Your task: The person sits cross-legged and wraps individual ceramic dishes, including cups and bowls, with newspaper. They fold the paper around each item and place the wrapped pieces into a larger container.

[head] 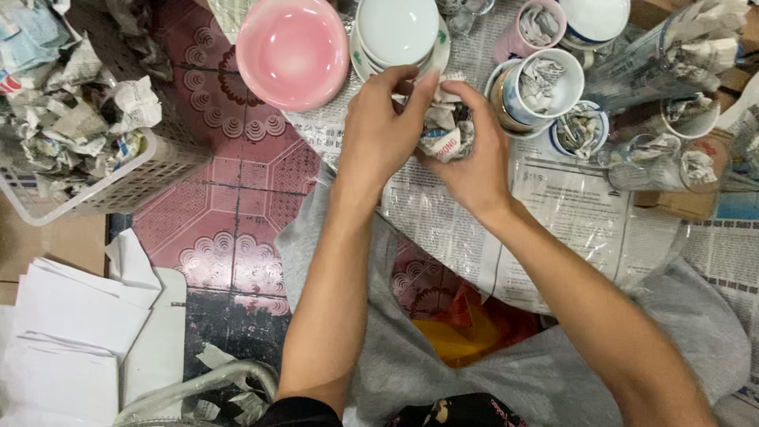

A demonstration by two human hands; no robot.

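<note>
Nearest the camera: grey cloth (474, 372) across the person's lap, an orange-and-red bag (466, 328) in its folds. Low left, a stack of white paper sheets (71, 332) on the floor.

Both forearms reach up the frame and meet mid-picture. Left hand (383, 130) has its fingers curled, tips pressing onto the top of a crumpled newspaper wad (444, 130). Right hand (474, 154) cups the same wad from the right & underneath, fingers wrapped round it. So the wad sits squeezed between both hands, touching each, over the spread newspaper sheets (569, 213) on the patterned red floor tiles (229, 190). Whether a cup is inside the wad, can't tell.

Left side: white plastic basket (118, 186) heaped w/ crumpled paper.

Beyond the hands: pink bowl (292, 51), then stacked white bowls (399, 35) just above the left fingertips. Right of those, mugs stuffed with newspaper (541, 83), plus clear glasses (672, 162) also paper-filled, far right.
</note>
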